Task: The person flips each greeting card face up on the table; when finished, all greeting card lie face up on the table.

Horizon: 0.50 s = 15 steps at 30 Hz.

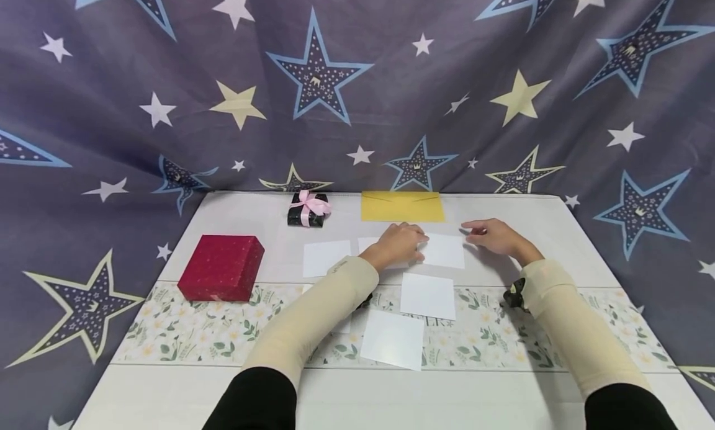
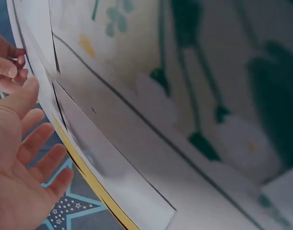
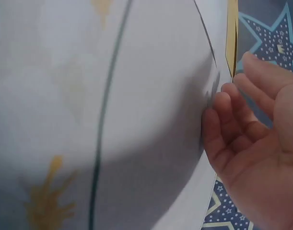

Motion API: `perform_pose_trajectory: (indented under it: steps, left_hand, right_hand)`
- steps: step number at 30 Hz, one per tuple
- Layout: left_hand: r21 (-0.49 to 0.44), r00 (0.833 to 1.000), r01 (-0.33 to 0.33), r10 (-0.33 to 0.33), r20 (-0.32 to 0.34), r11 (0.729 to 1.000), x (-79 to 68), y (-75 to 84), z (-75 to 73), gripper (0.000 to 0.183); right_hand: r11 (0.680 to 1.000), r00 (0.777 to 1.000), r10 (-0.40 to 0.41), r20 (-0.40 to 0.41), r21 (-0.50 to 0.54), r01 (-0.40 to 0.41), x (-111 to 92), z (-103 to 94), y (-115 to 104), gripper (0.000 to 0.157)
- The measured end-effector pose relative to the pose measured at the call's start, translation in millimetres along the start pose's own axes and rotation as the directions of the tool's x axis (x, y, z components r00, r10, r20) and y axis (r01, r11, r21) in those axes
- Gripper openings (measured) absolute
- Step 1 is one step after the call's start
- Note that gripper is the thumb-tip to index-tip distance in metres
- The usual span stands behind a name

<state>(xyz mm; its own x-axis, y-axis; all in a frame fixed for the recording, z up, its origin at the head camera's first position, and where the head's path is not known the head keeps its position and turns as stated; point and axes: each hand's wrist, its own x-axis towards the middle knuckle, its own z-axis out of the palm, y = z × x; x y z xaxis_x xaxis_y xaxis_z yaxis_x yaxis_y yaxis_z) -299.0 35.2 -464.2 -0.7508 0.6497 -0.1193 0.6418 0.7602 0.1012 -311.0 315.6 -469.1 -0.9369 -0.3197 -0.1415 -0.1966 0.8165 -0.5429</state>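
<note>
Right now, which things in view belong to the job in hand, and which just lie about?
Seemingly in the job:
white card between left hand and right hand
other white cards

Seemingly just lying about:
yellow envelope
red box
black box with pink ribbon

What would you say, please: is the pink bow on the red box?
No, the pink bow sits on the small black box instead.

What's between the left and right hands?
A white card, lying on the table in front of the yellow envelope. The head view shows it between left hand and right hand.
</note>
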Motion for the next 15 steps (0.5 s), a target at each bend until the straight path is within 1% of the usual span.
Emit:
perform_pose_trajectory:
  steps: [4, 7, 11, 15]
  left_hand:
    - [0.064, 0.999, 0.003, -0.006, 0.05, 0.998, 2.6, 1.7, 2.0, 0.05]
    - [0.086, 0.999, 0.006, -0.01, 0.051, 0.996, 4.3, 1.9, 3.1, 0.047]
    - [0.06, 0.999, 0.011, -0.013, 0.034, 0.998, 7.8, 2.9, 3.0, 0.046]
    - [0.009, 0.998, 0.041, -0.042, 0.037, 0.999, 8.4, 3.4, 0.8, 0.048]
  right_hand:
    - [1.0, 1.0, 0.001, 0.022, -0.003, -0.001, 0.3, 1.6, 3.4, 0.046]
    - [1.0, 0.999, 0.008, 0.032, -0.018, -0.007, 1.0, 2.9, 3.6, 0.047]
    - [0.999, 0.999, 0.037, 0.032, -0.021, -0.036, -0.5, 4.7, 4.6, 0.046]
    - [0.999, 0.998, 0.053, 0.03, 0.008, -0.054, -2.2, 6.1, 4.6, 0.043]
